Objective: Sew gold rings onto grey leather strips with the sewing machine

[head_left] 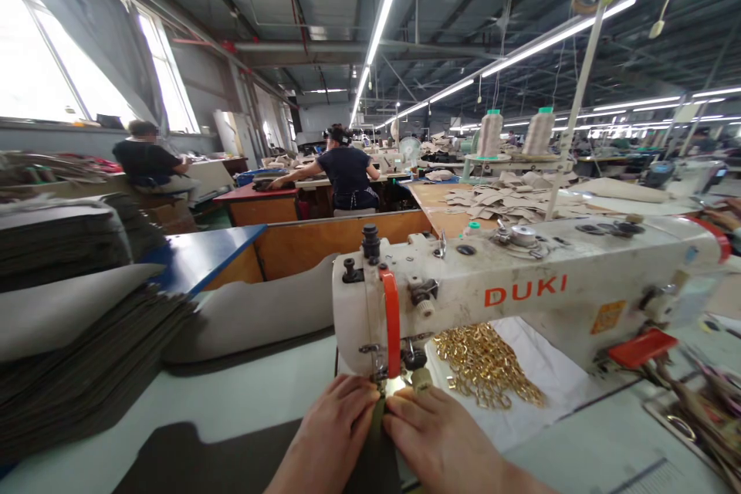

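1. A narrow olive strap (377,415) is lying under the needle of the sewing machine (521,293), its long axis running straight away from the person.
2. The left hand (333,432) and right hand (437,440) are pressing flat, fingers extended, flanking it equally close.
3. Gold rings (483,363) are lying to the right.

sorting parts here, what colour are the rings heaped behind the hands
Gold; the rings lie on white cloth under the machine arm, in the head view.
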The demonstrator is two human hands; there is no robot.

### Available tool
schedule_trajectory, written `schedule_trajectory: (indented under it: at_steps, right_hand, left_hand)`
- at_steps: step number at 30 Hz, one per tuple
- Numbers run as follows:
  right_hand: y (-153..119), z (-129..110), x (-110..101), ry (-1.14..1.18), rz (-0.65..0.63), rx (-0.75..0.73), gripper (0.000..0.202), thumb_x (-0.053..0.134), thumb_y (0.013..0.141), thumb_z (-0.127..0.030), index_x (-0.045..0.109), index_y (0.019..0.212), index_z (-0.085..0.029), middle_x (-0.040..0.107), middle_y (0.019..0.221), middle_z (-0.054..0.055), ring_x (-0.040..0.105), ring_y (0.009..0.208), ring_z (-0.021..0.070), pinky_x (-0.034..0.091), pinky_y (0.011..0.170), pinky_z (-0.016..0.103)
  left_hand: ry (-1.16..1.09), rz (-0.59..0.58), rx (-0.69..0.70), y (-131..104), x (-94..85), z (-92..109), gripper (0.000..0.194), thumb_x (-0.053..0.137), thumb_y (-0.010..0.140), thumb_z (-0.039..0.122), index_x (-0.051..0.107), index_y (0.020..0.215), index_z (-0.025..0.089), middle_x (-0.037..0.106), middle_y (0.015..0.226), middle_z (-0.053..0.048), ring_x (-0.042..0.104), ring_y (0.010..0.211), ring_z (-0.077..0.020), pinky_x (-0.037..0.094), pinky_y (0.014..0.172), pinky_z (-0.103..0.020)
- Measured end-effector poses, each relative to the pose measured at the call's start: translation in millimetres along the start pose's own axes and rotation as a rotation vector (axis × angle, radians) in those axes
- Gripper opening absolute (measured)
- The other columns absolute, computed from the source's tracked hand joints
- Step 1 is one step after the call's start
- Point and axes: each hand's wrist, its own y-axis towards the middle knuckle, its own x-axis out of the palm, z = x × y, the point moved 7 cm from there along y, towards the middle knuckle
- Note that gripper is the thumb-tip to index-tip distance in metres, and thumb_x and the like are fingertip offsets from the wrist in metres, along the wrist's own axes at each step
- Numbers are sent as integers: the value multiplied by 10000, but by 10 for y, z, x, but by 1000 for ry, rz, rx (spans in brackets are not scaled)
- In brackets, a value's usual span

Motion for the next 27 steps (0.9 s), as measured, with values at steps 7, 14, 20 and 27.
schedule_trajectory:
  at_steps: [7, 14, 20, 27]
  right_hand:
    - [0, -11, 11, 77, -84, 6, 116, 644, 866, -213, 599, 954, -151, 666, 971, 38, 596, 944, 187, 454, 846, 292]
    - [1, -6, 1, 73, -98, 47, 145, 665, 862, -225, 583, 962, -161, 653, 1030, 38, 577, 992, 191, 439, 888, 308]
    - [-19, -27, 6, 71, -110, 8, 91, 637, 880, -201, 572, 931, -165, 646, 945, 23, 573, 935, 182, 434, 873, 310]
    - [24, -58, -34, 34, -145, -9, 64, 622, 897, -203, 576, 900, -158, 642, 906, 29, 569, 912, 182, 437, 840, 307]
  left_hand:
    - [33, -90, 29, -24, 12, 27, 227, 505, 844, 75, 685, 865, 212, 748, 867, -28, 696, 830, -176, 595, 786, -301]
    - [184, -283, 147, -87, 65, 100, 289, 489, 836, 21, 677, 983, 183, 744, 970, -51, 665, 950, -177, 520, 922, -297]
    - [222, -294, 190, -158, 78, 87, 362, 457, 825, 5, 673, 1038, 201, 740, 1021, -47, 652, 998, -173, 489, 954, -289]
    - [330, -336, 252, -205, 143, 113, 463, 377, 747, -41, 670, 1056, 140, 739, 1060, -91, 661, 1021, -187, 510, 950, -290]
